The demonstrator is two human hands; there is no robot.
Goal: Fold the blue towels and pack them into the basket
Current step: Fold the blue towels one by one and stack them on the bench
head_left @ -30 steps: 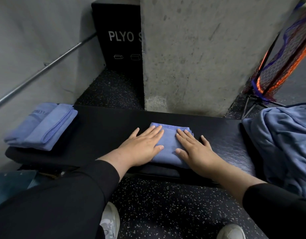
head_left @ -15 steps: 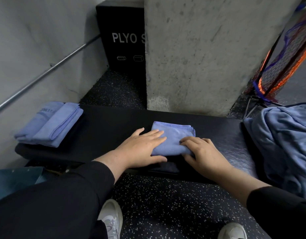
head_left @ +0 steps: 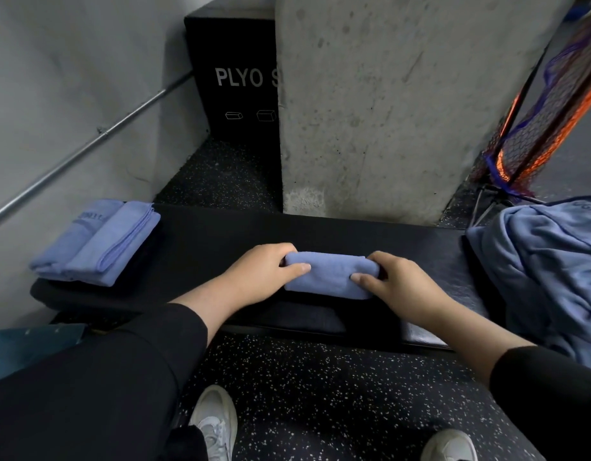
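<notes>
Two hands grip one folded towel at the table's near edge: the left hand pinches its left end, the right hand its right end. A folded stack lies far left of it, a loose heap far right. No basket shows. Lifted unevenly, the fold could sag open or slip off the edge.
</notes>
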